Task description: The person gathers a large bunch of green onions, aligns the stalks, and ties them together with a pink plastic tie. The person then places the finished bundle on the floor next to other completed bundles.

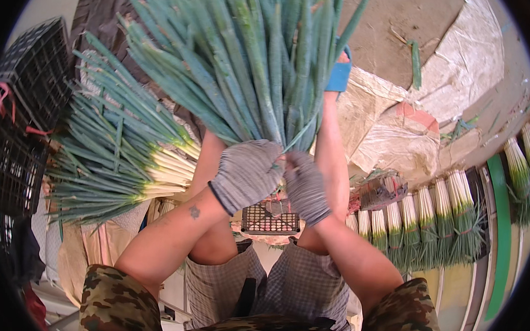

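Note:
A large bunch of green onions (pixel 252 73) fans away from me between my legs, its green leaves pointing outward. My left hand (pixel 250 176), in a grey knit glove, is closed around the lower end of the leaves. Right beside it, my right hand (pixel 307 186) wears a matching glove and is slightly blurred. Its fingers are curled in against the left fingertips, and what they hold is hidden. One thin leaf crosses the bunch just above the hands. The bunch's white ends are out of sight behind the gloves.
Loose green onions (pixel 120 143) lie in a pile to my left, near stacked black plastic crates (pixel 29 73). Tied bundles (pixel 425 221) stand in a row at the right. Woven sacks (pixel 385 132) cover the floor ahead. A small black basket (pixel 270 220) sits between my knees.

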{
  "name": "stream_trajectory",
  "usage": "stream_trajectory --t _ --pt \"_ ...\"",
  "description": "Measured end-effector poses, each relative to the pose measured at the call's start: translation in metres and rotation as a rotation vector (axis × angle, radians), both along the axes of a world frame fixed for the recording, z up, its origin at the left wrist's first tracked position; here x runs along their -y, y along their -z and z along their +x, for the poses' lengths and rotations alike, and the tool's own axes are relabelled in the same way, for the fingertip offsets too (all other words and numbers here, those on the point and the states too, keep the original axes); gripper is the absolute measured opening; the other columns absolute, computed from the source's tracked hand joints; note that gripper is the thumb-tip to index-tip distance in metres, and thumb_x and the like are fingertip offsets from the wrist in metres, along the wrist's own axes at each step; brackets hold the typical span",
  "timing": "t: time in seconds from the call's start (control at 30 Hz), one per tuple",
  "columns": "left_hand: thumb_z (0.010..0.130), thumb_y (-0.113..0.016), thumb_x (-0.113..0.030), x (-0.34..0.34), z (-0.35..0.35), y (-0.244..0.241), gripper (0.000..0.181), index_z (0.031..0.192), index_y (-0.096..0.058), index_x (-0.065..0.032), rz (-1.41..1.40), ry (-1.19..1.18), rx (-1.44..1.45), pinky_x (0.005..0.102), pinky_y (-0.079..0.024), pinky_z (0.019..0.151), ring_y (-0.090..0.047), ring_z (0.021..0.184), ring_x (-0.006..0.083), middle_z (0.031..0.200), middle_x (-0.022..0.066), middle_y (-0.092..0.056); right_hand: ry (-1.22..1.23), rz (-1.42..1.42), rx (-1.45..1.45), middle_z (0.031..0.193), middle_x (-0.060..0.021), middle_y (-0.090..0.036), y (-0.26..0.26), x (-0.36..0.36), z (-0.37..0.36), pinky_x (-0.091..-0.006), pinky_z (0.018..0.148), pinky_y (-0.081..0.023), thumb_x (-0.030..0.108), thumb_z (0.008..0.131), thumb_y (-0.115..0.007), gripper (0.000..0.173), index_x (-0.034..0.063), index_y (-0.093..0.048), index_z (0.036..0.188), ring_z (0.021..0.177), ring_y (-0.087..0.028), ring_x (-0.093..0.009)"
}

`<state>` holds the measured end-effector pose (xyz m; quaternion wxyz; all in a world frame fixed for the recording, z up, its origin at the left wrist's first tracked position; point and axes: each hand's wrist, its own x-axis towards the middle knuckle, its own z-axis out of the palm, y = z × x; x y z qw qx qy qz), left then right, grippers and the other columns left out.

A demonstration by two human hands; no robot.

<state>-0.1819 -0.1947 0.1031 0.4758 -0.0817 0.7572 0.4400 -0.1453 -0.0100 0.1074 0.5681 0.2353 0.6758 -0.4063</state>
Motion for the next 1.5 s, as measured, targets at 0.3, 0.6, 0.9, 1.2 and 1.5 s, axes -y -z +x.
stream_trajectory --t 0.3,0.6,0.9,1.2,1.5 --pt "0.082 -0.064 -0.015 -0.042 -0.015 -0.018 0.013 0.087 -0.071 -0.0050 -0.701 0.675 -0.050 0.0440 -0.057 0.066 -0.072 0.078 0.0298 0.078 0.0119 -0.068 -0.061 -0.677 -0.488 0.110 -0.0170 -0.067 0.020 0.081 0.029 -0.0403 0.090 -0.052 0.012 0.092 -0.066 0.024 0.0005 -0.065 0.112 0.104 -0.065 -0.031" --pt "0.088 -0.057 -0.016 -0.048 -0.053 -0.037 0.025 0.101 -0.072 -0.0006 0.053 0.272 0.005 0.0442 -0.056 0.068 -0.071 0.082 0.0271 0.099 0.0152 -0.072 -0.213 -0.615 -0.461 0.099 -0.0157 -0.065 0.019 0.140 0.039 -0.0437 0.079 -0.052 0.018 0.087 -0.074 0.021 0.0022 -0.068 0.099 0.091 -0.064 -0.037" --pt "0.087 -0.057 -0.020 -0.020 -0.025 0.014 0.023 0.097 -0.070 -0.0047 0.518 0.015 0.030 0.0475 -0.052 0.080 -0.064 0.087 0.0336 0.092 0.0163 -0.063 -0.601 -0.464 -0.697 0.096 -0.0152 -0.067 0.037 0.070 0.049 -0.0484 0.078 -0.053 0.022 0.087 -0.068 0.019 0.0053 -0.069 0.098 0.093 -0.065 -0.037" --pt "0.092 -0.061 -0.019 0.023 0.055 0.039 0.016 0.097 -0.060 -0.0044 0.266 -0.619 -0.090 0.0500 -0.050 0.076 -0.063 0.085 0.0423 0.086 0.0205 -0.060 -1.018 -0.600 -0.547 0.087 -0.0127 -0.067 0.036 0.038 -0.073 -0.0474 0.062 -0.054 0.022 0.085 -0.066 0.017 0.0073 -0.070 0.094 0.074 -0.067 -0.034" --pt "0.086 -0.066 -0.021 0.029 0.068 0.058 0.032 0.111 -0.062 -0.0006 0.158 -0.086 -0.318 0.0424 -0.053 0.081 -0.063 0.092 0.0335 0.102 0.0146 -0.063 -0.925 -0.573 -0.350 0.083 -0.0131 -0.066 0.051 0.020 -0.108 -0.0428 0.078 -0.049 0.015 0.091 -0.066 0.012 0.0046 -0.068 0.086 0.080 -0.066 -0.034"
